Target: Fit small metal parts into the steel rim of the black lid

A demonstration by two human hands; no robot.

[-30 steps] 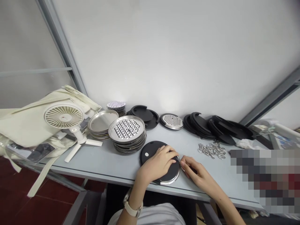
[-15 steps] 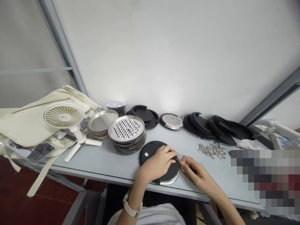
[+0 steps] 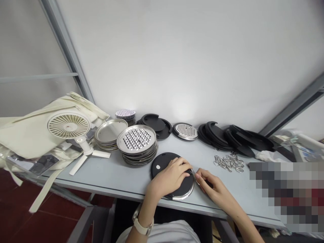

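A black round disc [image 3: 162, 165] with a white dot and a shiny metal rim lies near the table's front edge. My left hand [image 3: 170, 177] lies over it, fingers bent and closed on its right side. At that edge, a thin metal piece [image 3: 192, 171] shows between my two hands. My right hand [image 3: 210, 184] pinches it with thumb and forefinger; the other fingers are curled under, partly hidden. Its exact shape is covered by the fingertips. A loose pile of wire-like metal clips [image 3: 229, 162] lies beyond my right hand.
Left of the disc stands a stack of round grater plates [image 3: 136, 140], beside a stack of plain metal plates [image 3: 111, 131]. Black round holders [image 3: 217, 135] lie along the wall near a fitted grater [image 3: 186, 131]. A white fan [image 3: 69, 126] and cream bag [image 3: 25, 135] sit left.
Almost nothing differs. My right fingertips shift very slightly at the disc's edge, while my left hand keeps its place.
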